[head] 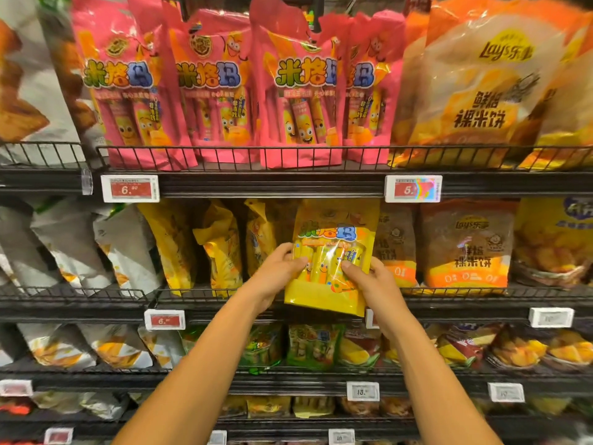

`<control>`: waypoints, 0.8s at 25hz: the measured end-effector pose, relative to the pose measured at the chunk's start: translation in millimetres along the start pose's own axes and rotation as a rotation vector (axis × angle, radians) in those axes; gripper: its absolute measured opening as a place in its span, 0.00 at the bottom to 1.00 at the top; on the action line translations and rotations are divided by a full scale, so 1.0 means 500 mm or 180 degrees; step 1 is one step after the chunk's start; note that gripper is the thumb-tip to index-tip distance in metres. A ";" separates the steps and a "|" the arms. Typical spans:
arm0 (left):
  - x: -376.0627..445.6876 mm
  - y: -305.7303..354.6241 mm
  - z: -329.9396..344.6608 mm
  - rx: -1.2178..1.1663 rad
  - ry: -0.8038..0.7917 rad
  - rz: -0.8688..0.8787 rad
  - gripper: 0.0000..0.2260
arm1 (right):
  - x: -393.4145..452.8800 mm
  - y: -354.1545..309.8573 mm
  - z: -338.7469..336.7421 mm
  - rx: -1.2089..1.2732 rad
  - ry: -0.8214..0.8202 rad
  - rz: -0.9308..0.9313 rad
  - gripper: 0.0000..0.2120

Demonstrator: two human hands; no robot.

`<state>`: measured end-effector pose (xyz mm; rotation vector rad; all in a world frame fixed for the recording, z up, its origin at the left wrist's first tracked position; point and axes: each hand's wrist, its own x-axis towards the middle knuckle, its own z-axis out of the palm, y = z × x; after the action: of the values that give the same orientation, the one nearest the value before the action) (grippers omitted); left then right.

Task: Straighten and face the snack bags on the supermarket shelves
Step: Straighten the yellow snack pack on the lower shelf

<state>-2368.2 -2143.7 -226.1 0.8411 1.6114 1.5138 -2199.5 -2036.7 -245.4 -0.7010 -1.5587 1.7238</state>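
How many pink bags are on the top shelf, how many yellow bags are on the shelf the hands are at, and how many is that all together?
Pink bags on the top shelf: 4
Yellow bags on the middle shelf: 4, three leaning sideways and one held bag gripped by the left hand and right hand
Total: 8

Black wire-fronted shelves (288,184), pink snack bags (211,88) on top, yellow bags (221,248) below
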 end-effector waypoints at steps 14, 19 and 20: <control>0.154 0.001 -0.017 0.0928 0.1214 -0.0477 0.16 | 0.147 0.009 0.059 -0.1306 0.0599 -0.0083 0.16; 0.145 -0.033 -0.023 0.0769 0.1202 -0.0515 0.16 | 0.163 0.048 0.069 -0.1462 0.0459 0.0142 0.17; 0.141 -0.040 -0.025 0.0709 0.1137 -0.0503 0.16 | 0.163 0.055 0.068 -0.1435 0.0442 0.0170 0.17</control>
<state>-2413.3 -2090.6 -252.3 0.5622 2.0857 1.4480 -2279.7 -1993.9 -263.5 -1.0675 -1.8608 1.3329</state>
